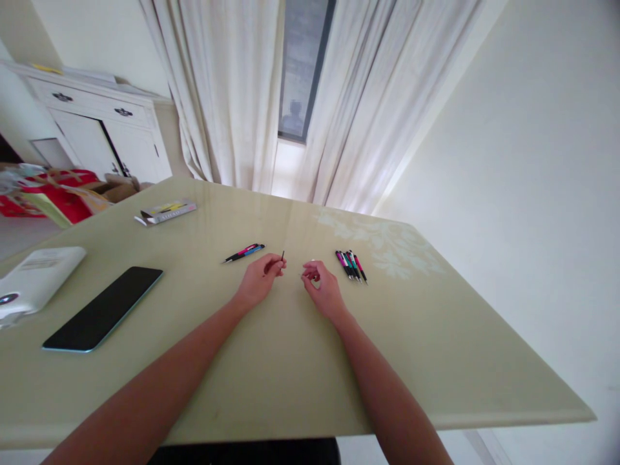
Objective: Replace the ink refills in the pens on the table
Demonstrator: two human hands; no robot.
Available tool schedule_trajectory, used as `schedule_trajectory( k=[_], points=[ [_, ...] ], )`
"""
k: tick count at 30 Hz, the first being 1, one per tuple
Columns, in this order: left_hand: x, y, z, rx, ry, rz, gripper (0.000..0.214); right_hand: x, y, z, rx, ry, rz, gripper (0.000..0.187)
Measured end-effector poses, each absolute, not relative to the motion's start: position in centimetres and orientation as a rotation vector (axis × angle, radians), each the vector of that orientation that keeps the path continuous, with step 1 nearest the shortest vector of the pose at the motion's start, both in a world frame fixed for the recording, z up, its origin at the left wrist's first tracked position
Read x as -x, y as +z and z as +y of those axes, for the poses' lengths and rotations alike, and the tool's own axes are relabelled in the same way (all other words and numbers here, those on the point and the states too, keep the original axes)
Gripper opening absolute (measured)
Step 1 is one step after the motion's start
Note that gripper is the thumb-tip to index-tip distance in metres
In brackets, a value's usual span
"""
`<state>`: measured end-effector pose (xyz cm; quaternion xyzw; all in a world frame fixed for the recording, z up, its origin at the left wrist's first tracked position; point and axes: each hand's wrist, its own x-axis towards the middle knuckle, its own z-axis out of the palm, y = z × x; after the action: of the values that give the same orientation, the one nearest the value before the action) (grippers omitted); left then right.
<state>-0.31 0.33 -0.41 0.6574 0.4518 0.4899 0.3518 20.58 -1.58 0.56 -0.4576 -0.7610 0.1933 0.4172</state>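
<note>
Left hand (260,276) mid-table, fingertips closed, pinching thin dark rod (282,256) upright. Right hand (320,283) just beside, curled; contents cannot tell. Pen pair (245,252) and pen cluster (351,265) flank the hands, toward far edge. Best, probably: light pinch, wrists resting on table (436,361); rod looks bendable.

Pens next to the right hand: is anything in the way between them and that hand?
No, nothing visible. Only bare table lies between the right hand and the bunch of pens. The left hand pinches a thin dark stick on the other side, clear of that gap.
</note>
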Motion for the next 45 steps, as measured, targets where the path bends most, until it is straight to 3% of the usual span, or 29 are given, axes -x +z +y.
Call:
schedule_trajectory(
  k=[10, 45],
  points=[
    [-0.8, -0.8, 0.1, -1.241, 1.179, 0.848, 0.053, -19.7, 0.8, -2.3, 1.061, 0.427, -1.966, 0.019],
    [-0.2, -0.4, 0.1, -1.173, 1.154, 0.771, 0.052, -19.8, 0.8, -2.2, 1.021, 0.374, -1.887, 0.014]
  ],
)
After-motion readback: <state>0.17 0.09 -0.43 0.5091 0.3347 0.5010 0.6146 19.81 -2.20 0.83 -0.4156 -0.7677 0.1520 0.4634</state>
